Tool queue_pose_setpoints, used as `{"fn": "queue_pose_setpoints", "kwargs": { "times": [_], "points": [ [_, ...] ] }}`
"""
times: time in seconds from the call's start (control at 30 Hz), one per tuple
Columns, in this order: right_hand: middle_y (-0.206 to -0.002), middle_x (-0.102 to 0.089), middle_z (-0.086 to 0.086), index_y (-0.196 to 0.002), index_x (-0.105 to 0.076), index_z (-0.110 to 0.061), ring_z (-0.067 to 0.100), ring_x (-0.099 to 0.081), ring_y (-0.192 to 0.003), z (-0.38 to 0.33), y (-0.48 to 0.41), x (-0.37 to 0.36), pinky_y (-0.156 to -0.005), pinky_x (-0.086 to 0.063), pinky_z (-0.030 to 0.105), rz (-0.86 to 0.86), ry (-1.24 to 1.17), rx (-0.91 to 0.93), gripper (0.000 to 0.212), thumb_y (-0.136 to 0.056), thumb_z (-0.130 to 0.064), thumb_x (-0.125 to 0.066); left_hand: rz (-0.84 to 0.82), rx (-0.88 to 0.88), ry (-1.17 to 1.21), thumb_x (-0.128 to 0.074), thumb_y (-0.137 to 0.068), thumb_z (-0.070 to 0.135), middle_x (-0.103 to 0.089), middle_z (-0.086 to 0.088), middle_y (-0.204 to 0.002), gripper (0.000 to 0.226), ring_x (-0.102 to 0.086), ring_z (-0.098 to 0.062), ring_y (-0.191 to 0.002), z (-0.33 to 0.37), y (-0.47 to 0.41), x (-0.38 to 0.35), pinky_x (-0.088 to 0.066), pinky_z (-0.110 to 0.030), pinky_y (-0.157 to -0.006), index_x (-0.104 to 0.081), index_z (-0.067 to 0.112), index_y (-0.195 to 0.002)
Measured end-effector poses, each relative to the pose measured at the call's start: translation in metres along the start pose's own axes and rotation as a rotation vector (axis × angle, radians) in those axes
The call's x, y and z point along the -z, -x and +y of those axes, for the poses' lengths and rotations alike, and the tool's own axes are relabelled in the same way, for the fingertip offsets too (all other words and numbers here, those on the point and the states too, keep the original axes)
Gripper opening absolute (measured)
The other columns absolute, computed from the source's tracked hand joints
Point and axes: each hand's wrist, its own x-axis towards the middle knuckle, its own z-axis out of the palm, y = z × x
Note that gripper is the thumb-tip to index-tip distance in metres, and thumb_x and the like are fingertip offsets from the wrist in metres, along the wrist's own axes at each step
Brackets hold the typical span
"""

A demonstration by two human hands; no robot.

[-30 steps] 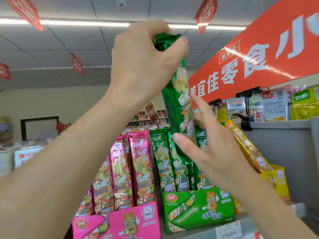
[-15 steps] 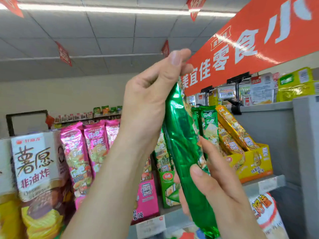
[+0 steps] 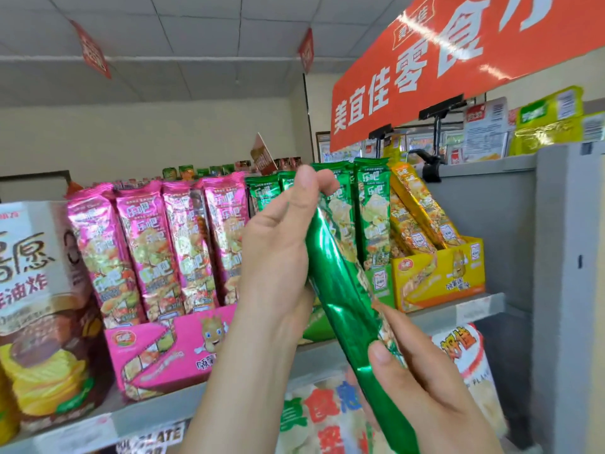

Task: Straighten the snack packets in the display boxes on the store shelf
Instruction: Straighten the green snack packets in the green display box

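Note:
I hold a long green snack packet (image 3: 340, 290) slanted in front of the shelf, clear of its box. My left hand (image 3: 278, 257) pinches its top end between thumb and fingers. My right hand (image 3: 415, 381) grips its lower part, thumb on the shiny back. Behind it, more green packets (image 3: 373, 221) stand in the green display box (image 3: 381, 283), mostly hidden by my hands. Pink packets (image 3: 183, 237) stand upright in the pink display box (image 3: 170, 348) to the left. Yellow packets (image 3: 419, 211) lean leftward in the yellow display box (image 3: 438, 273) on the right.
A large chip carton (image 3: 36, 290) stands at the far left of the grey shelf (image 3: 458, 312). A grey partition (image 3: 566, 257) closes off the right side. An orange sign (image 3: 442, 63) hangs overhead, and bagged snacks (image 3: 327, 417) sit on the shelf below.
The green packet has come down from overhead to chest height in front of the boxes, and my right hand has closed around its lower part. The view has swung down and to the left.

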Motion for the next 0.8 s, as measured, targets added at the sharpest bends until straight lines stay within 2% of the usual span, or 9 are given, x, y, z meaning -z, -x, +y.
{"fn": "queue_pose_setpoints", "kwargs": {
  "times": [0.07, 0.17, 0.27, 0.33, 0.4, 0.47, 0.57, 0.7, 0.8],
  "points": [
    [-0.108, -0.071, -0.024, -0.117, -0.065, -0.037, -0.011, -0.063, -0.100, 0.004, 0.005, 0.002, -0.081, -0.042, 0.001, 0.005, -0.016, -0.019, 0.054, -0.065, -0.051, -0.069, -0.007, -0.010, 0.010, -0.080, -0.066, 0.048, -0.073, 0.001, -0.102, 0.047, -0.061, -0.015, -0.081, -0.007, 0.005, 0.001, -0.049, -0.038, -0.077, -0.075, 0.015, -0.100],
    [-0.109, -0.072, -0.020, -0.114, -0.069, -0.038, -0.006, -0.064, -0.103, 0.009, 0.009, 0.005, -0.091, -0.046, 0.014, 0.036, -0.042, -0.095, 0.054, -0.062, -0.052, -0.069, 0.065, -0.014, -0.016, -0.084, -0.062, 0.042, -0.071, -0.008, -0.110, 0.064, -0.065, -0.024, -0.096, -0.017, 0.013, 0.002, -0.049, -0.052, -0.092, -0.069, 0.008, -0.114],
    [-0.101, -0.075, -0.009, -0.109, -0.072, -0.044, -0.002, -0.065, -0.083, 0.006, 0.009, 0.009, -0.073, -0.049, 0.020, -0.006, -0.081, -0.124, 0.052, -0.059, -0.057, -0.072, 0.084, -0.052, -0.012, -0.080, -0.063, 0.039, -0.073, -0.007, -0.097, 0.044, -0.060, -0.020, -0.080, -0.029, 0.025, 0.000, -0.049, -0.044, -0.079, -0.074, 0.014, -0.098],
    [-0.092, -0.076, -0.005, -0.110, -0.068, -0.049, -0.002, -0.063, -0.070, 0.001, 0.008, 0.011, -0.067, -0.044, 0.015, -0.073, -0.086, -0.111, 0.053, -0.059, -0.061, -0.064, 0.092, -0.049, -0.010, -0.080, -0.064, 0.038, -0.074, -0.004, -0.096, 0.034, -0.060, -0.018, -0.079, -0.037, 0.034, -0.004, -0.048, -0.039, -0.077, -0.075, 0.019, -0.092],
    [-0.087, -0.076, -0.006, -0.109, -0.068, -0.048, -0.002, -0.063, -0.067, 0.001, 0.007, 0.016, -0.064, -0.044, 0.011, -0.087, -0.103, -0.101, 0.051, -0.060, -0.061, -0.062, 0.116, -0.029, -0.010, -0.080, -0.064, 0.038, -0.072, -0.001, -0.089, 0.029, -0.059, -0.017, -0.074, -0.046, 0.042, -0.009, -0.049, -0.034, -0.070, -0.074, 0.022, -0.087],
    [-0.086, -0.075, -0.006, -0.111, -0.068, -0.047, 0.000, -0.062, -0.067, 0.002, 0.008, 0.021, -0.068, -0.043, 0.021, -0.086, -0.095, -0.108, 0.053, -0.060, -0.062, -0.062, 0.145, -0.021, -0.038, -0.079, -0.065, 0.041, -0.068, 0.000, -0.079, 0.026, -0.056, -0.016, -0.068, -0.052, 0.050, -0.012, -0.048, -0.027, -0.060, -0.073, 0.023, -0.083],
    [-0.081, -0.074, -0.004, -0.113, -0.065, -0.047, 0.004, -0.062, -0.065, 0.000, 0.006, 0.030, -0.066, -0.043, 0.026, -0.106, -0.047, -0.089, 0.052, -0.064, -0.062, -0.060, 0.187, -0.006, -0.106, -0.077, -0.066, 0.053, -0.058, -0.004, -0.073, 0.032, -0.048, -0.019, -0.067, -0.062, 0.065, -0.019, -0.041, -0.032, -0.060, -0.070, 0.025, -0.078],
    [-0.066, -0.066, 0.014, -0.107, -0.055, -0.049, 0.043, -0.050, -0.054, 0.002, 0.006, 0.045, -0.057, -0.042, 0.039, -0.094, -0.027, -0.102, 0.056, -0.059, -0.075, -0.066, 0.192, -0.032, -0.126, -0.079, -0.061, 0.065, -0.061, -0.005, -0.077, 0.045, -0.052, -0.019, -0.072, -0.073, 0.077, -0.023, -0.044, -0.033, -0.062, -0.070, 0.026, -0.081],
    [-0.077, -0.069, 0.008, -0.099, -0.054, -0.043, 0.045, -0.052, -0.058, 0.007, 0.007, 0.050, -0.059, -0.047, 0.052, -0.059, -0.057, -0.081, 0.050, -0.059, -0.068, -0.071, 0.164, -0.013, -0.128, -0.077, -0.067, 0.050, -0.065, -0.001, -0.076, 0.028, -0.056, -0.015, -0.070, -0.080, 0.081, -0.024, -0.048, -0.027, -0.060, -0.070, 0.026, -0.080]
  ]
}}
